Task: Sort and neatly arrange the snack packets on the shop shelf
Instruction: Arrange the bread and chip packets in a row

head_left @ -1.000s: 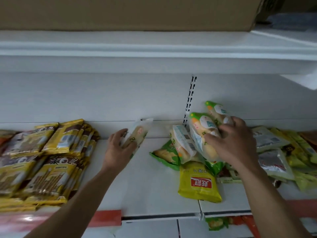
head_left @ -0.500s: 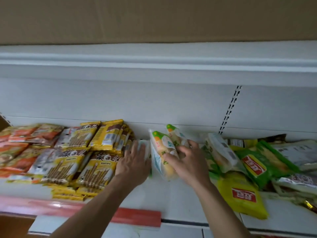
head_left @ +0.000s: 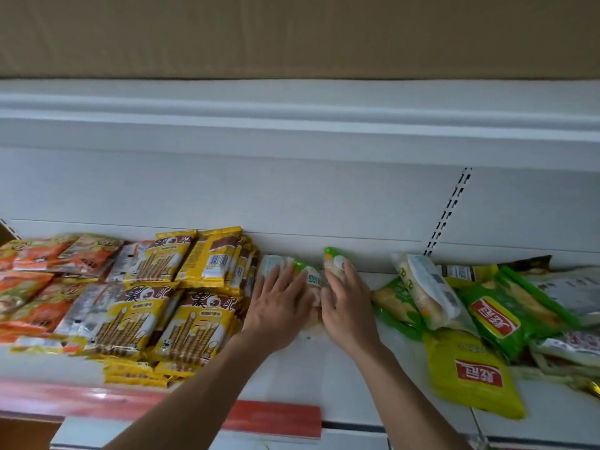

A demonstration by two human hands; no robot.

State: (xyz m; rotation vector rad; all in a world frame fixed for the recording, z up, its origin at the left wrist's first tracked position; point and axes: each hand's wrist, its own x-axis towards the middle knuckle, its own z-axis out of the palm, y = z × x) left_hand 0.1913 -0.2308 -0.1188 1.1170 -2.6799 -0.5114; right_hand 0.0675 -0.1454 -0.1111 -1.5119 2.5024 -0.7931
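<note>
On the white shelf (head_left: 311, 378), both hands rest on a small group of pale snack packets with green tops (head_left: 313, 279), laid flat just right of the yellow wafer-stick packets (head_left: 194, 323). My left hand (head_left: 276, 306) lies flat with straight fingers on the left packets. My right hand (head_left: 345, 303) covers the right packets, its fingers bent a little over them. The packets are mostly hidden under the hands.
Orange packets (head_left: 42, 280) lie at the far left. A loose heap at the right holds a pale packet (head_left: 425, 290), green packets (head_left: 496, 316) and a yellow-green packet (head_left: 470, 375). A red price strip (head_left: 276, 417) edges the shelf front. A cardboard box (head_left: 292, 34) sits above.
My right hand carried the green-topped packets leftward from the heap and laid them down beside the yellow stack. My left hand set its packet there and flattened on it.
</note>
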